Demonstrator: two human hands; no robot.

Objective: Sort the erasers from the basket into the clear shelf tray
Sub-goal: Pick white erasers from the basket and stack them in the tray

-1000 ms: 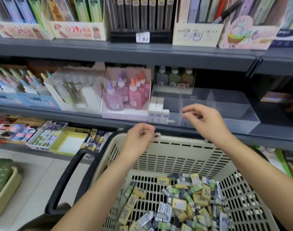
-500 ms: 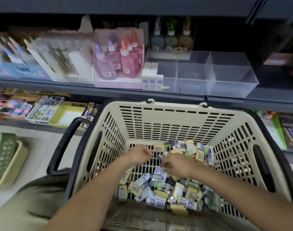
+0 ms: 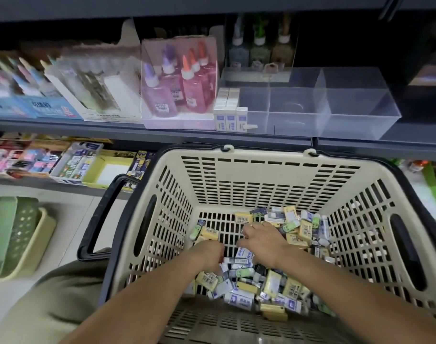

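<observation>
Since 1 s ago both hands have come down from the shelf edge into the basket (image 3: 269, 157), where they now work among the erasers (image 3: 284, 289). The left hand (image 3: 208, 253) is knuckles-up with its fingers turned down into the heap; whether it holds an eraser cannot be told. The right hand (image 3: 261, 238) lies over the pile with fingers stretched out, gripping nothing visible, apparently raking for the next pick. The erasers lie loose and mixed, yellow, white and green, mostly across the near and right of the basket floor. The tray (image 3: 356, 105) sits on the shelf just above the basket's far rim, which keeps each transfer short. Its left compartment holds white erasers (image 3: 230, 115) stood upright in rows; the other compartments show none. Judgement: sorting is barely begun.
</observation>
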